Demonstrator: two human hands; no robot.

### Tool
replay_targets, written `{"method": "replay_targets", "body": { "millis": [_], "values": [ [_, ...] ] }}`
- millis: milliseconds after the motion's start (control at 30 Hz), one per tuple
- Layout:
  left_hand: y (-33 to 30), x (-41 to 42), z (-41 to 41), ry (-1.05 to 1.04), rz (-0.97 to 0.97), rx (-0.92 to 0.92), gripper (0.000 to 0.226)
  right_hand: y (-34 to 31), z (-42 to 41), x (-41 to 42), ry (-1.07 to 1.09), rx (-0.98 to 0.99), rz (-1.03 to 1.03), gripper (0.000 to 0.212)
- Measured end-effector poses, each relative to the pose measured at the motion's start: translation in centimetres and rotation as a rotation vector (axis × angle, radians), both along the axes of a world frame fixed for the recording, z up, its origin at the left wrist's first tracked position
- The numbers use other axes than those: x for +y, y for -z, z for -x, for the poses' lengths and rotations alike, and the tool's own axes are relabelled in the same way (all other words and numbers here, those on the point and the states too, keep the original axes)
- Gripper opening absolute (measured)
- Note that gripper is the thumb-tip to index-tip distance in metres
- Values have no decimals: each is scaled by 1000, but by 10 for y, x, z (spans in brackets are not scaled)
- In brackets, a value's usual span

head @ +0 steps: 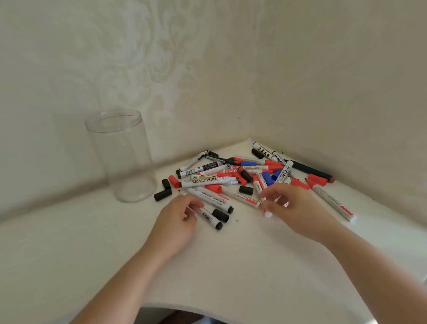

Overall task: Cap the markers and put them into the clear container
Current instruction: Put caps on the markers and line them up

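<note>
A heap of white markers (235,175) with black, red and blue ends lies in the table's corner, mixed with loose caps. The tall clear container (124,160) stands upright and empty to the left of the heap. My left hand (180,219) rests at the heap's near edge, its fingertips closed on the end of a white marker with a black end (210,219) that lies on the table. A loose black cap (220,215) lies beside that marker. My right hand (292,207) hovers over the heap's near right side, fingers closed around a white and red marker (267,212).
The white table (236,263) is bounded by wallpapered walls behind and to the right. Loose black caps (163,195) and a red cap (174,181) lie between the container and the heap. A long marker (331,202) lies apart at the right.
</note>
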State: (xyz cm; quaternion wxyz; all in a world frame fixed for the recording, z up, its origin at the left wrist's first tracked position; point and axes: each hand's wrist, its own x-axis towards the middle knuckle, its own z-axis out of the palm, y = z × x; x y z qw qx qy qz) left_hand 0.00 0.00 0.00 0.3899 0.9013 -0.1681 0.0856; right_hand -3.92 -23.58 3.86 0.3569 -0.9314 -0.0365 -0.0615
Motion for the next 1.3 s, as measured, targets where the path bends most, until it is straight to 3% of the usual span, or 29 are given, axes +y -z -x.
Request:
{"method": "replay_targets", "body": {
  "millis": [233, 433, 667, 767, 900, 1000, 1133, 1300],
  "values": [
    [-12, -22, -25, 128, -139, -8, 25, -7, -40, 20, -152, -68, 211, 16],
    [-11, -12, -48, -55, -197, -19, 1, 16, -36, 27, -251, -114, 215, 17],
    [-7, -17, -30, -139, -464, 13, 31, 24, -31, 40, -361, -93, 295, 37],
    [-8, -13, -26, -126, -456, 40, 30, 25, -31, 42, -341, -109, 272, 31],
    [-12, -11, -20, -52, -369, 101, 13, 26, -31, 43, -335, -117, 258, 7],
    [-17, -10, -17, -1, -175, 103, 14, 21, -30, 34, -273, -36, 119, 24],
    [-25, -13, -14, 68, 47, 61, 37, 14, -33, 18, -181, 41, -229, 36],
    [-19, -13, -17, 81, 56, -39, 19, 13, -36, 14, -147, 113, -420, 25]
  ]
}}
